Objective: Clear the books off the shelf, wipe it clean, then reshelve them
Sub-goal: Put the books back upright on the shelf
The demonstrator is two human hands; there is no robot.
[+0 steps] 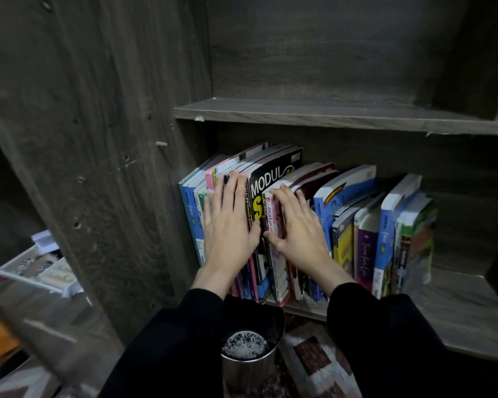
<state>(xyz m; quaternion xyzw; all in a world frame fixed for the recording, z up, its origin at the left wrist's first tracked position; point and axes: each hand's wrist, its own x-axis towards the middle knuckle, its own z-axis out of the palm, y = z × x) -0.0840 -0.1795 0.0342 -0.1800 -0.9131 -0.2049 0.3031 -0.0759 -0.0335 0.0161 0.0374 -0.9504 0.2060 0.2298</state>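
Note:
A row of books stands on the lower shelf (pixel 457 317) of a dark wooden bookcase, leaning left. My left hand (pixel 230 222) lies flat with straight fingers against the spines of the left group, beside a black book marked MODUL (pixel 273 179). My right hand (pixel 296 225) rests on the spines of the pink and dark red books (pixel 273 216) in the middle, its fingertips curved over their top edges and the thumb spread toward the black book. Blue, yellow and purple books (pixel 365 248) stand further right, untouched. Both sleeves are black.
The upper shelf (pixel 328 116) carries nothing. A shiny metal cylinder (pixel 247 366) stands on the patterned rug below my arms. To the left, past the bookcase side panel (pixel 112 168), sits a white tray (pixel 38 268) with small items.

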